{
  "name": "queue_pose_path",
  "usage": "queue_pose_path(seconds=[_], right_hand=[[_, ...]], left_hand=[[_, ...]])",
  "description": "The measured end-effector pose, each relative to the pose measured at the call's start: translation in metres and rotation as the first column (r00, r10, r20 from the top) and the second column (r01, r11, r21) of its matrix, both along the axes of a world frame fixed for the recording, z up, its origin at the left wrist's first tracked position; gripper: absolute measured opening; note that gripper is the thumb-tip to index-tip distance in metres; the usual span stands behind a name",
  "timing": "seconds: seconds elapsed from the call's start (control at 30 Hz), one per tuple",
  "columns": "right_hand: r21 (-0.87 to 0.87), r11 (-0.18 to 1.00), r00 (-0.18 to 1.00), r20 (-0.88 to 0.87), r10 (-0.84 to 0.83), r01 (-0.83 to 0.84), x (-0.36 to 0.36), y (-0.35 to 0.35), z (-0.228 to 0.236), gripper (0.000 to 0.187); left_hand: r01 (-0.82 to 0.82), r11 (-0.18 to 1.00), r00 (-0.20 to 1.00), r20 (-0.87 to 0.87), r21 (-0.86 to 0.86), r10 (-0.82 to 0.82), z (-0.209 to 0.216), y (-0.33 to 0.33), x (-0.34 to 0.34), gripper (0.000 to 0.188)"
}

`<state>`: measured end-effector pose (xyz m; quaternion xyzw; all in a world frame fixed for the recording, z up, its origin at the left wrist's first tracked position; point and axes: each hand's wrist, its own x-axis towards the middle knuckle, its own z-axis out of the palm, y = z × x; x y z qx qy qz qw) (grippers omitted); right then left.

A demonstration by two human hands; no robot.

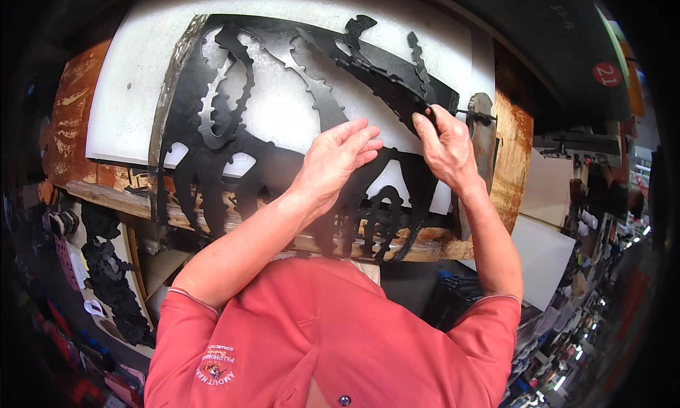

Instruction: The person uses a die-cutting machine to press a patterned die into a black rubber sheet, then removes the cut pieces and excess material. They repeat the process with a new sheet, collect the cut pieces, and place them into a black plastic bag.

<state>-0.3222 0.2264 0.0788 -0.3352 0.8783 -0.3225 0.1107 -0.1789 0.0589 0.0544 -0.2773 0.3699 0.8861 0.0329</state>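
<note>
A black sheet (276, 167) with large cut-out openings and notched edges lies over a white board (131, 103). It looks like leather or rubber; I cannot tell which. My right hand (450, 149) pinches part of a raised black notched strip (386, 86) between thumb and fingers, at the sheet's right side. The strip's far ends stick up off the board. Over the middle of the sheet, my left hand (333, 160) is open, its fingers stretched out and holding nothing. Notched black strips (382, 217) hang over the near edge, below my hands.
A worn wooden beam (106, 197) runs along the bench's near side. Reddish-brown wood (74, 110) shows at the left. A dark machine part with a red round mark (607, 74) overhangs the upper right. Black scraps (113, 280) are piled at lower left, and white panels (542, 256) stand at right.
</note>
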Motion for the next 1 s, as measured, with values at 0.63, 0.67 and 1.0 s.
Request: queue_pose_path(seconds=[0.63,0.67,1.0], right_hand=[[-0.249,0.968,0.869,0.485,0.097,0.031,0.02,-0.009,-0.016,0.024],[-0.262,0.964,0.876,0.472,0.097,0.035,0.02,-0.01,-0.016,0.023],[-0.283,0.958,0.845,0.522,0.116,0.043,0.014,-0.006,-0.032,0.026]], left_hand=[[0.096,0.874,0.968,-0.159,-0.476,-0.194,-0.014,0.0,-0.017,0.037],[0.102,0.877,0.956,-0.199,-0.469,-0.217,-0.013,0.0,-0.016,0.045],[0.122,0.865,0.957,-0.175,-0.486,-0.233,-0.02,-0.006,-0.018,0.039]])
